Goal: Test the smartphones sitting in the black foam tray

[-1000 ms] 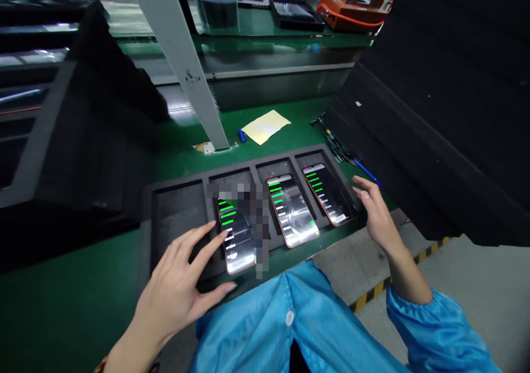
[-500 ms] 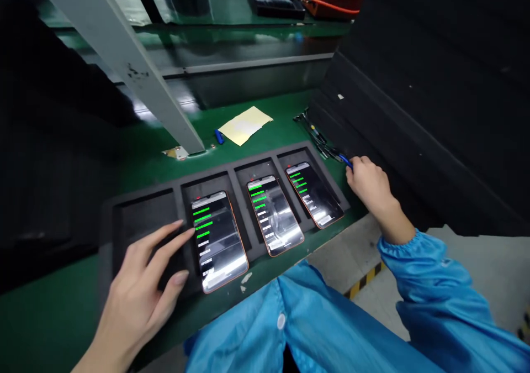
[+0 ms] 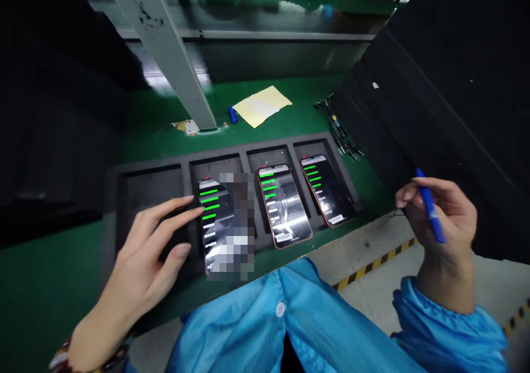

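My left hand (image 3: 149,257) is open, its fingers stretched over the grey tray (image 3: 186,166) and the tips at the left edge of a smartphone (image 3: 210,226). Whether they touch it, I cannot tell. Part of that phone is blurred out by blocks. A second smartphone (image 3: 285,207) and a third smartphone (image 3: 328,190) lie in the compartments to its right, screens lit with green bars and lines of white text. Off the tray to the right, my right hand (image 3: 451,213) is closed around a blue pen (image 3: 430,210), held aslant.
Behind the tray, a yellow paper (image 3: 263,106) lies beside a small blue cap-like piece (image 3: 232,114). Dark cables (image 3: 342,135) are bunched at the right, next to a black panel (image 3: 434,102). A grey post (image 3: 169,52) rises at the back left.
My right hand has come away from the cables, moving right and toward me with the blue pen. My left hand stays by the left phone. The view has shifted.
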{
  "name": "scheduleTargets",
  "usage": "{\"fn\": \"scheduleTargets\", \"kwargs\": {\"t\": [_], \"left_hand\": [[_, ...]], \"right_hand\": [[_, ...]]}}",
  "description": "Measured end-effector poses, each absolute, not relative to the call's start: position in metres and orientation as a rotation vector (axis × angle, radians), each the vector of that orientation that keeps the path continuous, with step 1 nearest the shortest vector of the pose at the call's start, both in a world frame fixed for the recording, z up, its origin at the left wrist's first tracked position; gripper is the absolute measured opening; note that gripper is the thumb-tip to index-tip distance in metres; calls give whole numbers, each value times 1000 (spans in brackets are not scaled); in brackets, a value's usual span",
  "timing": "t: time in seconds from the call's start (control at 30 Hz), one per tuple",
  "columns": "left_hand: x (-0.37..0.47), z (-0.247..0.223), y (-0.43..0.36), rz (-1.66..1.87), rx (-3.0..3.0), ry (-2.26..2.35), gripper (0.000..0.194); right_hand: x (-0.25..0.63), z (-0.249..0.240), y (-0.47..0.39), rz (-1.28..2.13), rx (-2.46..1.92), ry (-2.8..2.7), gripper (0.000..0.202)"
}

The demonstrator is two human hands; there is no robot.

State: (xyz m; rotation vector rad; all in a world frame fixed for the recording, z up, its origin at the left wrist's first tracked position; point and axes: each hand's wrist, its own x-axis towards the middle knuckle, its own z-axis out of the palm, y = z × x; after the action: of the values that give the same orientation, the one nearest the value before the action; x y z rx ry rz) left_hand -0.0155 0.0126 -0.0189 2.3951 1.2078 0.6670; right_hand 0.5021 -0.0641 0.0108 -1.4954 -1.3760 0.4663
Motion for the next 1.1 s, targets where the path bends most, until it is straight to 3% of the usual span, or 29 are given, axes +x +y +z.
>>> {"fn": "scheduleTargets", "kwargs": {"t": [0.1,0.2,0.53,0.73,0.9,1.1], "left_hand": [[-7,-18,13,693,2448,1182,47],[-1,-19,10,725,2471,1144,52],[-2,-17,5,717,2477,1199,34],[-3,-16,10,669,2454,1235,37],[-4,-20,10,718,2426,1263,40],[-4,-23,11,762,2431,1252,40]], "right_hand": [[476,-5,-54,380,-1289,-1333,23],[458,-21,-45,494,-1349,-1522,13],[471,-35,-41,351,-1500,-1794,25],[516,-30,-10,175,-2047,-2019,31],[521,-16,13,190,-1931,-2229,48],[484,-1,107,88,-2113,-2071,43]]}}
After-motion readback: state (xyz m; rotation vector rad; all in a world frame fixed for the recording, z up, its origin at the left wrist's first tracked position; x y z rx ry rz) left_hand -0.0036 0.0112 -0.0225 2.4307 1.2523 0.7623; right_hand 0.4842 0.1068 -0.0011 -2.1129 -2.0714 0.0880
